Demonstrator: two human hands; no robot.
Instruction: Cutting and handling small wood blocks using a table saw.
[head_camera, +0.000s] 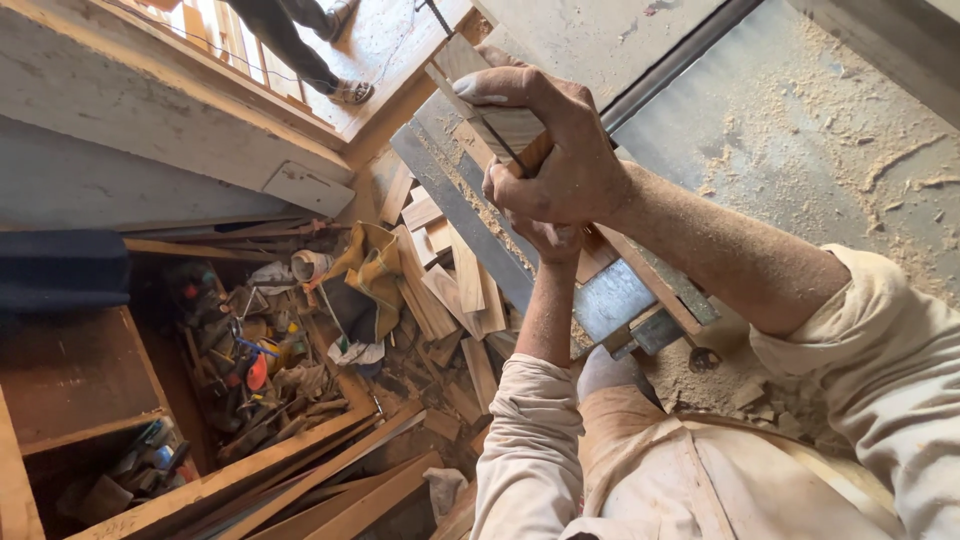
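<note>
Near the top centre of the frame the right hand (560, 150) is wrapped tight around a short wooden block (490, 110), thumb pressed flat along its upper face, where a dark line crosses the wood. The block rests on the grey metal surface (800, 130) of a woodworking machine, which is dusted with sawdust and curled shavings. The left hand (550, 238) comes up from below, just under the right one and touching it; its fingers are mostly hidden, so I cannot tell whether they are closed on the block or only bracing it. Both sleeves are pale and dusty.

Beside the machine's edge, in the middle of the frame, a heap of wood offcuts (455, 290) lies on the floor with a yellow cloth bag (365, 280) close to it. Lower left, a wooden box (240, 360) holds a jumble of tools. In the upper left, another person's legs (290, 45) stand on the floor in sandals.
</note>
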